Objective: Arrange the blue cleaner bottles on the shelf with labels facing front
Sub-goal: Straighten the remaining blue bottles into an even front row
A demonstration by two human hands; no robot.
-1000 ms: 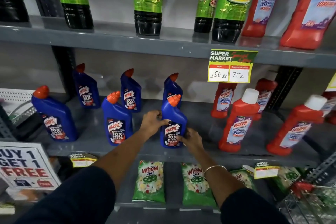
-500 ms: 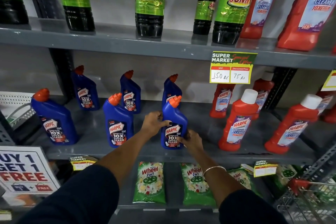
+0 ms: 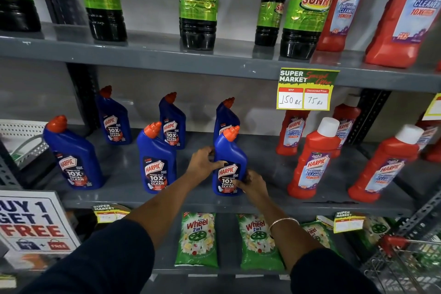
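Both hands, left hand (image 3: 202,164) and right hand (image 3: 254,186), clasp the front blue bottle (image 3: 230,162), red bottles (image 3: 312,160) standing nearby.

Six blue cleaner bottles on the grey shelf (image 3: 262,169)

All stand upright, orange-red capped, in two rows — front-left bottle (image 3: 74,157), front-middle bottle (image 3: 156,162) and front-right bottle (image 3: 229,164) near the shelf's front edge, labels forward; back-left bottle (image 3: 114,122), back-middle bottle (image 3: 172,124) and back-right bottle (image 3: 225,114) behind them — the last partly hidden.

Two bare forearms in dark sleeves

Dark navy sleeves (image 3: 102,255) are pushed up above both elbows; a thin silver bangle (image 3: 284,222) circles the right wrist.
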